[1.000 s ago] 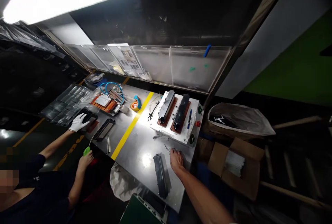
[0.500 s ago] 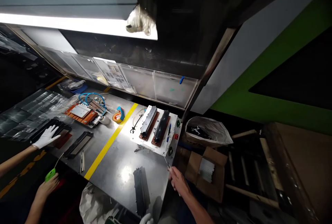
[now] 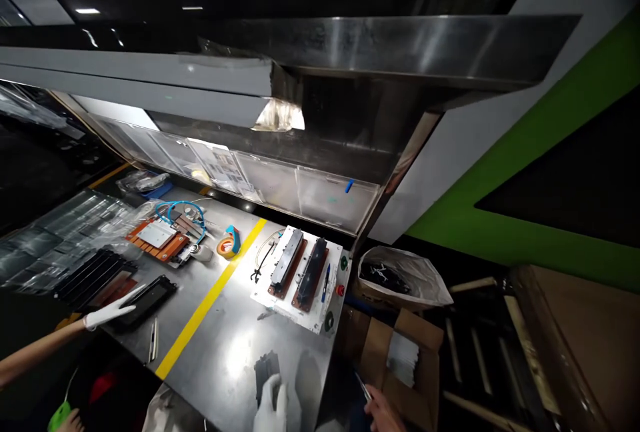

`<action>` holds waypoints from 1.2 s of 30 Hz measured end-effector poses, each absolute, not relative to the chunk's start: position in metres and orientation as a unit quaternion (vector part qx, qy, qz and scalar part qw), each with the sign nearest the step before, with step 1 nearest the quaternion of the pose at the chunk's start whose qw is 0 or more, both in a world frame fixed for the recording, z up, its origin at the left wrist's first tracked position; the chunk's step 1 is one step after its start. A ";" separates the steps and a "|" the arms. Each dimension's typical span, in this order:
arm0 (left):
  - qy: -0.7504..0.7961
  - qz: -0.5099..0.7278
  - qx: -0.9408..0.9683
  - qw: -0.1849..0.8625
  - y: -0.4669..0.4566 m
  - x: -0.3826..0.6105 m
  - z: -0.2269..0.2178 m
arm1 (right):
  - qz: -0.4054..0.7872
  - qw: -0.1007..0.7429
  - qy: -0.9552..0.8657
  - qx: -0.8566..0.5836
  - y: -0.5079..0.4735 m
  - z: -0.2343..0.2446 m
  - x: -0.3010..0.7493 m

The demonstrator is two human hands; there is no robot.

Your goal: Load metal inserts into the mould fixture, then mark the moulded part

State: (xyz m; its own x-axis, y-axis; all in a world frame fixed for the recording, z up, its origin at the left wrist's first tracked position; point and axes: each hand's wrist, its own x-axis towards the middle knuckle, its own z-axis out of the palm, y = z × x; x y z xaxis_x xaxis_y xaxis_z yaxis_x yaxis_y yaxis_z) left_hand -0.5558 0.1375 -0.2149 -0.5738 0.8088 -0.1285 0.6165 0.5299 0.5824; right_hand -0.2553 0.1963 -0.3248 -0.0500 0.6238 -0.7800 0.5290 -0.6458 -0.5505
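Observation:
My left hand, in a white glove, lies at the bottom edge on the near end of a long black part that rests on the steel table. Its fingers stretch flat along the part. My bare right hand is off the table's right edge, low in view, pinching thin metal tweezers that point up and left. Beyond both hands stands a white fixture plate with two long black parts on brown holders.
A co-worker's white-gloved hand touches a black frame at the left. Tape roll, orange jig with blue tubing, stacked black frames. Right of the table: a bagged bin and an open cardboard box.
The view has tilted upward. My right hand has drawn back off the table's edge with the tweezers. My gloved left hand has come up onto the black part. The co-worker's hand moved to the black frame.

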 end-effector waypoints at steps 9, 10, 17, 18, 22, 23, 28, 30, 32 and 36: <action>0.766 0.345 0.542 0.003 0.326 -0.600 -0.175 | 0.384 0.267 -0.699 -0.541 0.367 -0.209 -0.339; 0.759 0.332 0.559 -0.012 0.348 -0.603 -0.170 | 0.358 0.264 -0.728 -0.521 0.384 -0.190 -0.357; 0.744 0.254 0.617 0.047 0.413 -0.612 -0.174 | 0.201 0.074 -0.820 -0.530 0.446 -0.129 -0.459; 0.740 0.253 0.621 0.048 0.412 -0.613 -0.175 | 0.200 0.067 -0.820 -0.532 0.448 -0.130 -0.466; 0.732 0.252 0.631 0.050 0.406 -0.614 -0.178 | 0.198 0.041 -0.825 -0.528 0.448 -0.133 -0.480; 0.732 0.251 0.631 0.051 0.406 -0.615 -0.179 | 0.198 0.035 -0.826 -0.527 0.447 -0.132 -0.482; 0.727 0.238 0.640 0.071 0.407 -0.615 -0.180 | 0.201 0.011 -0.824 -0.529 0.446 -0.123 -0.484; 0.725 0.219 0.648 0.082 0.408 -0.616 -0.180 | 0.204 0.004 -0.824 -0.529 0.447 -0.120 -0.485; 0.730 0.198 0.647 0.095 0.409 -0.616 -0.181 | 0.207 -0.002 -0.823 -0.528 0.448 -0.118 -0.485; 0.731 0.185 0.648 0.112 0.411 -0.617 -0.183 | 0.204 -0.008 -0.822 -0.531 0.452 -0.119 -0.487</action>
